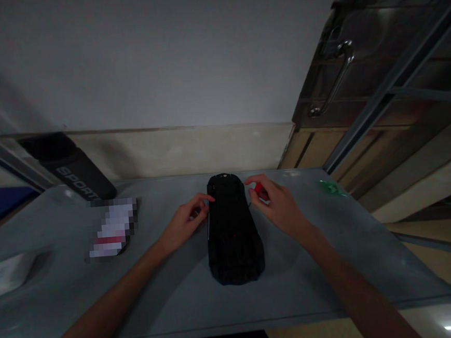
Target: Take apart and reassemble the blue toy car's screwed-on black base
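A black toy car [233, 225] lies on the table with its flat underside up, its length running away from me. My left hand [186, 219] is at the car's left side, index finger on its edge and thumb close against its flank, steadying it. At the far right side of the car, my right hand [273, 201] pinches a small red-handled screwdriver [258, 188]. A thin dark shaft shows below those fingers, beside the car. Most of the handle is hidden in my hand.
A black bottle marked SPORT [77, 173] is at the back left, with a blurred-out phone-like object [113, 230] before it. A white object [7, 274] lies far left. A green plastic packet [332, 187] lies right on the grey table [174, 308]. A wall stands behind.
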Demonstrator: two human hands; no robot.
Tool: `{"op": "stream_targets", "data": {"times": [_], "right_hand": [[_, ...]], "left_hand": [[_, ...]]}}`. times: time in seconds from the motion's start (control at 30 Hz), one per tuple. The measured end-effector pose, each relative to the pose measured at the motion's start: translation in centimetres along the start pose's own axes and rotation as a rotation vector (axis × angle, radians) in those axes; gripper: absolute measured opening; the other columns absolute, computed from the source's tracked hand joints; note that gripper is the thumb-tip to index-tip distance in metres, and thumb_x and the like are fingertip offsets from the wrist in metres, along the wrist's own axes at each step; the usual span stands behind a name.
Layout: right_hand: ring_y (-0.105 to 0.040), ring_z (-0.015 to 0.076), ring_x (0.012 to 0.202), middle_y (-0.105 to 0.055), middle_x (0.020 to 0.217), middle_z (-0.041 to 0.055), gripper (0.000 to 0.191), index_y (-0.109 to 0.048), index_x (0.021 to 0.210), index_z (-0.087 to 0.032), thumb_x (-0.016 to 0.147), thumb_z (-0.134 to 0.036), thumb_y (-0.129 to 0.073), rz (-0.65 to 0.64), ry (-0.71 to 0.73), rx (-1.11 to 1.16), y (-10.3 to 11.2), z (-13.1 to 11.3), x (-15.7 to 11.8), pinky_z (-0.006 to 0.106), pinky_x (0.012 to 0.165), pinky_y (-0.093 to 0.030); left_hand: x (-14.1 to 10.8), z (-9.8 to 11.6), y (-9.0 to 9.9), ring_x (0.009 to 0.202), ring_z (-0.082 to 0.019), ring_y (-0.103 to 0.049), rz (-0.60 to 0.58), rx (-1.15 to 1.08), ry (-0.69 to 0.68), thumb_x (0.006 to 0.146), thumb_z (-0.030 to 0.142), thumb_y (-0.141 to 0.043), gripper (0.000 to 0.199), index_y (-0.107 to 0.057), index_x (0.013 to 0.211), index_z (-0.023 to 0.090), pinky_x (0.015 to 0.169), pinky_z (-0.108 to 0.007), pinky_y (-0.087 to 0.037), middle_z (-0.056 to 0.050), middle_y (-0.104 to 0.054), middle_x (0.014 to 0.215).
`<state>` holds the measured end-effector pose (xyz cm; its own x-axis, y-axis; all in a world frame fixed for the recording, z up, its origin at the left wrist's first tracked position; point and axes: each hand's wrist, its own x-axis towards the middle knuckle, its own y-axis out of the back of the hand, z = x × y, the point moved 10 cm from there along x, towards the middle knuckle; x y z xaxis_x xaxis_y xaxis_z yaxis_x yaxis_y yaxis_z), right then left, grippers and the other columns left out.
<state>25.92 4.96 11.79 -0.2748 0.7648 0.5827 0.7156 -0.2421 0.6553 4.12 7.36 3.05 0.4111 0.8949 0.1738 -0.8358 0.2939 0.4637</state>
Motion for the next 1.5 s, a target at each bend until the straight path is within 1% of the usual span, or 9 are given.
{"op": "stream_targets", "data": {"times": [0.1,0.33,0.5,0.6,0.7,0.8,1.07,1.23,1.5], "right_hand": [[-0.066,0.0199,0.073,-0.069,0.084,0.0022,0.026,-0.067,0.122,-0.025,0.101,-0.021,-0.053,-0.01,0.047,-0.013,-0.2,-0.4,0.0,0.033,0.073,-0.053],[-0.063,0.0173,0.065,-0.065,0.075,-0.0019,0.02,-0.069,0.119,-0.026,0.105,-0.032,-0.057,-0.006,-0.022,0.028,0.5,2.0,0.2,0.03,0.07,-0.051],[-0.07,0.019,0.073,-0.069,0.078,-0.0007,0.017,-0.065,0.107,-0.025,0.105,-0.041,-0.059,0.11,-0.119,0.179,1.8,3.9,0.8,0.028,0.066,-0.051],[-0.072,0.0192,0.077,-0.074,0.084,0.0008,0.018,-0.064,0.103,-0.025,0.108,-0.041,-0.057,0.007,-0.125,0.239,-1.0,2.4,1.2,0.029,0.068,-0.053],[-0.075,0.0199,0.087,-0.077,0.094,0.002,0.015,-0.065,0.105,-0.026,0.11,-0.037,-0.057,-0.153,-0.028,0.213,-4.8,-1.0,1.5,0.032,0.083,-0.056],[-0.076,0.0213,0.097,-0.078,0.102,0.0041,0.014,-0.065,0.105,-0.025,0.112,-0.033,-0.056,-0.238,0.041,0.143,-6.6,-3.4,2.0,0.034,0.091,-0.055],[-0.077,0.0226,0.093,-0.081,0.102,0.0076,0.02,-0.07,0.112,-0.021,0.116,-0.033,-0.055,-0.495,0.143,-0.233,-7.4,-7.2,4.3,0.031,0.082,-0.05],[-0.08,0.0264,0.091,-0.084,0.1,0.0127,0.029,-0.074,0.118,-0.016,0.117,-0.033,-0.051,-0.521,0.07,-0.487,-8.2,-7.9,5.6,0.033,0.075,-0.049],[-0.082,0.0286,0.095,-0.084,0.103,0.0125,0.028,-0.073,0.12,-0.015,0.117,-0.032,-0.051,-0.57,0.089,-0.523,-8.5,-8.2,5.3,0.035,0.077,-0.052]], "left_hand": [[0.1,0.0,0.0,0.07,-0.016,-0.057,0.005,-0.008,0.0,0.109,0.044,-0.052,0.032,-0.064,0.128,0.021,0.067,-0.028,-0.048,0.004,-0.053,0.081],[0.1,-0.5,-0.1,0.065,-0.014,-0.055,0.004,-0.082,0.01,0.107,0.048,-0.055,0.035,-0.064,0.127,0.021,0.063,-0.025,-0.045,0.005,-0.055,0.077],[0.2,-1.2,-0.5,0.064,-0.014,-0.054,-0.03,-0.195,0.02,0.107,0.049,-0.057,0.037,-0.062,0.129,0.02,0.06,-0.025,-0.042,0.005,-0.055,0.072],[0.2,-1.4,-0.8,0.062,-0.014,-0.054,-0.067,-0.257,0.045,0.104,0.053,-0.061,0.041,-0.062,0.129,0.021,0.06,-0.025,-0.042,0.005,-0.056,0.072],[0.2,-1.4,-0.9,0.061,-0.014,-0.054,-0.068,-0.296,0.033,0.102,0.056,-0.063,0.044,-0.062,0.129,0.02,0.06,-0.026,-0.042,0.005,-0.056,0.073],[0.2,-1.4,-1.0,0.065,-0.014,-0.056,-0.067,-0.292,0.01,0.104,0.053,-0.061,0.042,-0.062,0.13,0.02,0.063,-0.026,-0.044,0.005,-0.056,0.074],[0.3,-2.1,-1.3,0.065,-0.014,-0.058,-0.064,-0.292,-0.003,0.102,0.063,-0.061,0.048,-0.06,0.123,0.02,0.065,-0.027,-0.047,0.005,-0.059,0.075],[0.4,-2.5,-1.3,0.065,-0.014,-0.056,-0.05,-0.287,-0.013,0.102,0.064,-0.061,0.049,-0.06,0.124,0.02,0.067,-0.028,-0.049,0.005,-0.058,0.076],[0.1,-2.2,-1.1,0.067,-0.015,-0.058,-0.061,-0.288,-0.008,0.103,0.061,-0.06,0.047,-0.06,0.128,0.021,0.068,-0.028,-0.049,0.005,-0.058,0.076]]}}
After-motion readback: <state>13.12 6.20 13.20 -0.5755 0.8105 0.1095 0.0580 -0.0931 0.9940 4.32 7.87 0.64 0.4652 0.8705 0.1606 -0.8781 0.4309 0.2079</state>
